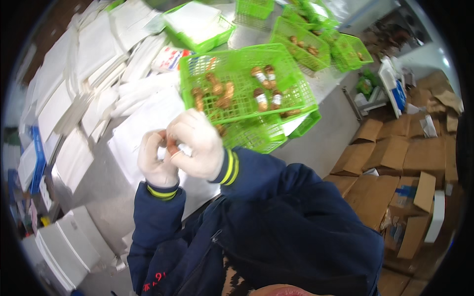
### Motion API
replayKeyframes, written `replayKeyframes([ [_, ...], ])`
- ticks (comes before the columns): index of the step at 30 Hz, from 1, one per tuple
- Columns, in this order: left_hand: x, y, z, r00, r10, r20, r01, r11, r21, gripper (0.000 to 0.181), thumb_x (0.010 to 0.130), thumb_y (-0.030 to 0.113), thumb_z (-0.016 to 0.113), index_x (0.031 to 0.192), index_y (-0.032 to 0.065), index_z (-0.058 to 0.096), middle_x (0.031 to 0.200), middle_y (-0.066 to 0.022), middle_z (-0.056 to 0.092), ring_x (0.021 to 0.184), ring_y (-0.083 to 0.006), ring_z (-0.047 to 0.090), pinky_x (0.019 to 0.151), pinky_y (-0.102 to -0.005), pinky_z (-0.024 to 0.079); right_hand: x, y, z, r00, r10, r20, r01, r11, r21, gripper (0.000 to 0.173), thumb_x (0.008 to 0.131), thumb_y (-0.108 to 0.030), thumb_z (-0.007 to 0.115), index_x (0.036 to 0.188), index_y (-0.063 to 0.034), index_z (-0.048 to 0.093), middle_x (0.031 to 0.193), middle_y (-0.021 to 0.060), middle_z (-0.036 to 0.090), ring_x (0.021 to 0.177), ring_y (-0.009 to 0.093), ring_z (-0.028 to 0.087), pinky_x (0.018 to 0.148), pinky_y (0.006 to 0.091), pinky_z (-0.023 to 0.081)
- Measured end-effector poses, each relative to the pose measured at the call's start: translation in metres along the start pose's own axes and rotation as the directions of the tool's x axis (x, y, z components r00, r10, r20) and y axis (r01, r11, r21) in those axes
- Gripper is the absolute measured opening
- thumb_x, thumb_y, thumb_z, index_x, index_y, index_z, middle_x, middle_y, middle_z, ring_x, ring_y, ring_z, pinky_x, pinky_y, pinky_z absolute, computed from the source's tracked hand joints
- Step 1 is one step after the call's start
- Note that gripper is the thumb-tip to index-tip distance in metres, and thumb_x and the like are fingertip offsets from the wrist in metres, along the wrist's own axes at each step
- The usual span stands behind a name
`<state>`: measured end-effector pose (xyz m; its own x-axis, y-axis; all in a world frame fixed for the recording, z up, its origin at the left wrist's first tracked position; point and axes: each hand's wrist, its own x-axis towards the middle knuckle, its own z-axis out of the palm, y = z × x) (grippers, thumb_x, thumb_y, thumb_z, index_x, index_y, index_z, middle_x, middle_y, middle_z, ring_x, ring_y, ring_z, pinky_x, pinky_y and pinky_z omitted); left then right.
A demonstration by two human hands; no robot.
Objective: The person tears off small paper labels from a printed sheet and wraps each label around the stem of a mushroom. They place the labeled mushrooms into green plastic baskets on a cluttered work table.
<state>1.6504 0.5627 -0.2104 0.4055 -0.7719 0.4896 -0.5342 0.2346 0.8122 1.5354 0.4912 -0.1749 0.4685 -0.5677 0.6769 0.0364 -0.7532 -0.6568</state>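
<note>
My left hand point(157, 159) and my right hand point(196, 144), both in pale gloves, meet at the fingertips above white paper sheets point(127, 142). Their fingers are curled; whether a small thing is pinched between them cannot be made out. Just beyond my right hand, a green plastic mesh basket point(240, 68) sits on top of other baskets. Loose brown mushrooms point(226, 97) lie in its left half. On its right side are several mushrooms with white bands around their stems point(261, 100).
Stacked white sheets point(96, 40) cover the left of the metal table point(314, 127). A green basket with white sheets point(196, 22) and baskets of mushrooms point(301, 42) stand farther back. Cardboard boxes point(387, 155) fill the right side. White foam-like boxes point(70, 240) sit at lower left.
</note>
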Motion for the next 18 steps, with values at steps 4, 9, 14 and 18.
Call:
replayKeyframes([
  [4,0.003,0.014,0.031,0.997,-0.057,0.050,0.068,0.960,-0.271,0.014,0.086,0.000,0.053,0.097,-0.0069,0.059,0.084,-0.0084,0.056,0.075,-0.0148,0.054,0.069,-0.0265,0.045,-0.003,0.003,-0.050,0.996,0.068,0.058,-0.069,0.998,0.012,0.025,0.064,-0.010,0.063,0.087,-0.0051,0.055,0.096,0.0109,0.056,0.091,0.030,0.052,0.083,0.0370,0.041],
  [9,0.013,0.043,0.065,0.974,-0.203,0.100,0.225,0.915,-0.334,0.017,0.092,-0.001,0.048,0.102,-0.0070,0.060,0.094,-0.0091,0.058,0.088,-0.0139,0.055,0.083,-0.0270,0.043,-0.018,0.030,-0.095,0.921,0.377,0.096,-0.376,0.926,-0.027,0.048,0.072,-0.019,0.066,0.112,0.0016,0.052,0.109,0.0171,0.055,0.104,0.034,0.052,0.092,0.0374,0.041],
  [14,0.013,0.067,0.105,0.967,-0.169,0.189,0.235,0.878,-0.417,0.019,0.088,-0.001,0.051,0.101,-0.0067,0.063,0.105,-0.0118,0.057,0.097,-0.0189,0.054,0.088,-0.0285,0.041,-0.031,0.044,-0.123,0.842,0.523,0.132,-0.533,0.845,0.050,0.025,0.075,-0.015,0.062,0.095,0.0003,0.059,0.086,0.0172,0.060,0.082,0.031,0.059,0.074,0.0356,0.047],
  [18,0.001,0.071,0.123,0.955,-0.153,0.252,0.236,0.910,-0.340,0.017,0.085,0.000,0.055,0.098,-0.0034,0.066,0.103,-0.0093,0.055,0.096,-0.0177,0.053,0.084,-0.0264,0.041,-0.041,0.049,-0.150,0.749,0.630,0.204,-0.651,0.758,0.047,0.015,0.076,-0.011,0.061,0.083,0.0008,0.058,0.078,0.0167,0.057,0.076,0.030,0.058,0.068,0.0343,0.045],
])
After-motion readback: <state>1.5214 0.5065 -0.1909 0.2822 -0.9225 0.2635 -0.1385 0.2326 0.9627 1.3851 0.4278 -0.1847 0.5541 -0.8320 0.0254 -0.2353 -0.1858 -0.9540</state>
